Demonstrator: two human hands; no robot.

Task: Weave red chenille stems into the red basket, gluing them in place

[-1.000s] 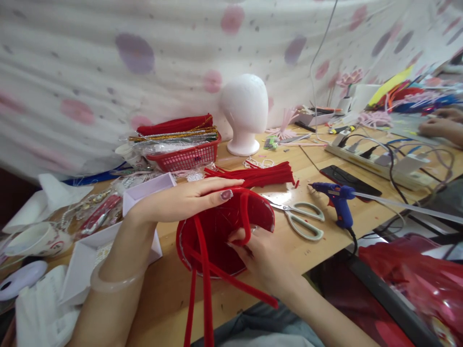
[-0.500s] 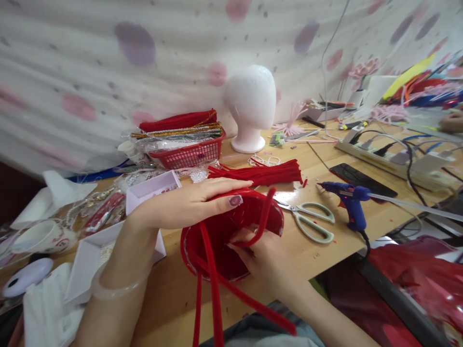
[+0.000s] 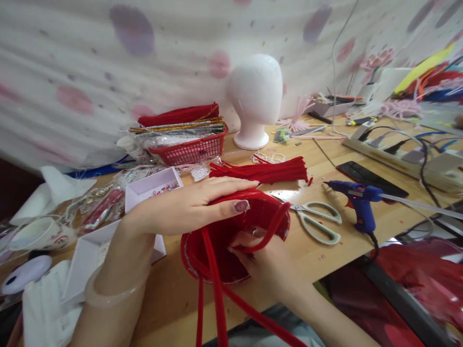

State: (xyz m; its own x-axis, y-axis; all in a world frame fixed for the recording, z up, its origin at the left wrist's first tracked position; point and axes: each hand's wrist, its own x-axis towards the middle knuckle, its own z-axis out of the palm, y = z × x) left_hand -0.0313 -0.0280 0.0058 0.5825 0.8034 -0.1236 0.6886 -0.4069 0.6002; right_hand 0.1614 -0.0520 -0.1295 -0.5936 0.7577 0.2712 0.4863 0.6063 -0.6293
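Note:
A hollow red fuzzy piece (image 3: 262, 207), rounded like a cap or bowl, lies with its opening toward me. My left hand (image 3: 195, 207) grips its upper rim, thumb along the near side and fingers stretched over the outside. Reaching into the opening, my right hand (image 3: 267, 262) pinches a red pipe cleaner (image 3: 278, 224), whose free end curves up past the knuckles. The pinching fingertips are partly hidden in the dark inside. Several loose red stems (image 3: 215, 289) hang from the near rim toward my lap.
Behind lie a bundle of red pipe cleaners (image 3: 260, 171), a white foam head (image 3: 255, 96) and a red basket (image 3: 195, 149). Scissors (image 3: 320, 221), a blue glue gun (image 3: 358, 200), a phone (image 3: 372, 179) and a power strip (image 3: 390, 156) are rightward. Bead boxes (image 3: 135, 193) stand left.
The view has shifted slightly. The upper end of the pipe cleaner in my right hand has tipped to the right. Both hands keep their hold.

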